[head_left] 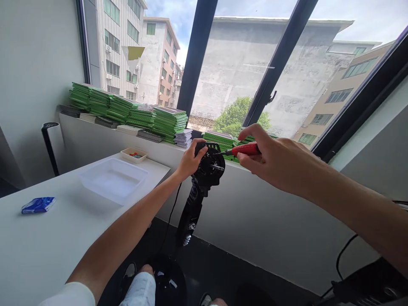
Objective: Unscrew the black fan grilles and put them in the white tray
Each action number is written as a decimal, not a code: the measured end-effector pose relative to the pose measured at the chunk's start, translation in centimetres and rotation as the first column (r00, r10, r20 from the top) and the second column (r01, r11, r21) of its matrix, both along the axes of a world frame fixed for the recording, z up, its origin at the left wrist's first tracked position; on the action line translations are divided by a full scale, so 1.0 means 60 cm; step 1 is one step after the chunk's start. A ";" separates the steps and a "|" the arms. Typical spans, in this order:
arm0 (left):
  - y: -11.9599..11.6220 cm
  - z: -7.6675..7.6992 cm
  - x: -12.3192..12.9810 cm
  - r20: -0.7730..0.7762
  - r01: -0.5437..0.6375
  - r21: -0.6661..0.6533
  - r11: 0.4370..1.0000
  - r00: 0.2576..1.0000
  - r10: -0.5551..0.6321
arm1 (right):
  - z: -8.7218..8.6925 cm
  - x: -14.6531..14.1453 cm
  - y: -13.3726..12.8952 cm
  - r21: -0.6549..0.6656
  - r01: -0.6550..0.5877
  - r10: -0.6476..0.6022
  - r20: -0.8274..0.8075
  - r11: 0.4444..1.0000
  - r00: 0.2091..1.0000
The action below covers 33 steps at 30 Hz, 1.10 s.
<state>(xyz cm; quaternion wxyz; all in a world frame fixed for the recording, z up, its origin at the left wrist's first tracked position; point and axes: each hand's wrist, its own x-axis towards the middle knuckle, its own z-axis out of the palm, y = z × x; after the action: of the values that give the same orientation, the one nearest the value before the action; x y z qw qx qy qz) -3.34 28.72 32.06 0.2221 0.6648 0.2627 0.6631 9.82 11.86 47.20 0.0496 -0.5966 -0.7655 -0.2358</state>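
A black stand fan without blades or cage stands before me, its round motor head point(204, 172) facing me and a metal shaft sticking out of the middle. My left hand point(192, 158) is closed round the upper left edge of that head, thumb on the front. In my right hand point(266, 155) is a screwdriver point(245, 149) with a red handle, its dark shank pointing left at the upper right of the head. Whether the tip sits in a screw is too small to tell. The black column point(190, 212) drops to a glossy round base point(168, 280) between my feet.
On the left, a white table point(63, 238) carries a translucent plastic bin point(114, 180), a small tray point(134, 155) of colourful bits and a blue packet point(38, 205). Green stacks point(170, 123) line the windowsill. A black object point(369, 284) is at lower right.
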 end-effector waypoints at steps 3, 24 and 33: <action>-0.001 0.000 -0.001 -0.006 -0.008 -0.002 1.000 1.000 0.008 | -0.002 0.003 0.003 0.091 0.021 -0.029 0.092 0.996 0.995; -0.006 -0.001 -0.004 -0.010 -0.022 0.003 1.000 1.000 0.022 | -0.001 0.006 -0.004 0.210 0.079 -0.098 0.081 0.974 0.992; -0.007 0.001 -0.005 -0.010 -0.028 -0.001 1.000 1.000 0.028 | -0.001 0.016 0.007 0.170 0.117 -0.126 0.046 0.979 0.991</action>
<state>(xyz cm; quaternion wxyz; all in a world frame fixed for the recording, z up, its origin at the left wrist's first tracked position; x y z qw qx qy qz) -3.63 28.33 32.13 0.2119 0.6643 0.2734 0.6626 10.77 12.25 47.11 0.0631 -0.6291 -0.7063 -0.3183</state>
